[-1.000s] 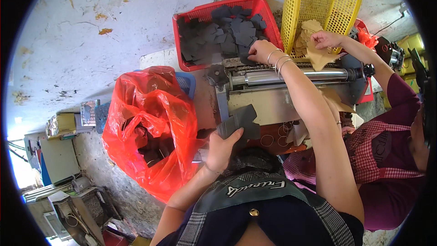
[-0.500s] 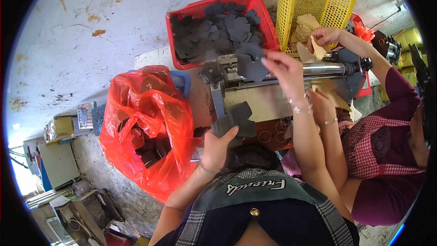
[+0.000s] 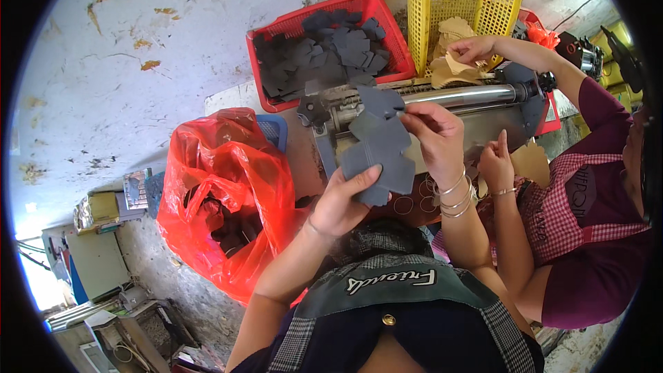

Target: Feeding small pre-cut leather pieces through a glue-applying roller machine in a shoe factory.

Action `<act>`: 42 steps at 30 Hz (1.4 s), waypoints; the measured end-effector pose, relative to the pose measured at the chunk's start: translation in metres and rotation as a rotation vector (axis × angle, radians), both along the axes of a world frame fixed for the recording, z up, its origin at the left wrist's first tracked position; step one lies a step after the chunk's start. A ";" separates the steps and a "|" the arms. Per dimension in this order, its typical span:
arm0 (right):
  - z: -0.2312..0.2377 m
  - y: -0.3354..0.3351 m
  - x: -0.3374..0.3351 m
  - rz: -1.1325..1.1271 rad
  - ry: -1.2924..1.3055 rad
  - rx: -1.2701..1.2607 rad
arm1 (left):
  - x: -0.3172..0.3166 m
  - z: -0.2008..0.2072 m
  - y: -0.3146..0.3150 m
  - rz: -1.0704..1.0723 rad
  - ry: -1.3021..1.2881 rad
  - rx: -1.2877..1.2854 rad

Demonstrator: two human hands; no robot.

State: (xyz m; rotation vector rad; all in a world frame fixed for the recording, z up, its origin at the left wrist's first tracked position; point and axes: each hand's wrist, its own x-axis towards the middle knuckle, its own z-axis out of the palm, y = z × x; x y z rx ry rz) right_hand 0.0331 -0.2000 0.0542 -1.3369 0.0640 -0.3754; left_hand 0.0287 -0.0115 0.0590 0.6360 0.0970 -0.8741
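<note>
Piece (image 3: 380, 102), edge in right fingers (image 3: 429, 119), gap between held stack (image 3: 387, 157) and bag (image 3: 231, 152)

We grip dark cut pieces (image 3: 383, 159) in our left hand (image 3: 343, 200). Our right hand (image 3: 442, 139) pinches another piece (image 3: 377, 102), a red basket (image 3: 395, 36) beyond.

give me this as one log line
left hand: grips stack of dark pieces | right hand: pinches dark piece by the stack | co-worker's hand: holds tan piece | red basket: loose pieces inside

Pale wall (image 3: 207, 21) with brownish stains
</note>
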 end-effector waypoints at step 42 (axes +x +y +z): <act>-0.002 0.007 0.013 -0.077 0.041 -0.877 | -0.048 -0.034 0.046 -0.140 -0.205 0.399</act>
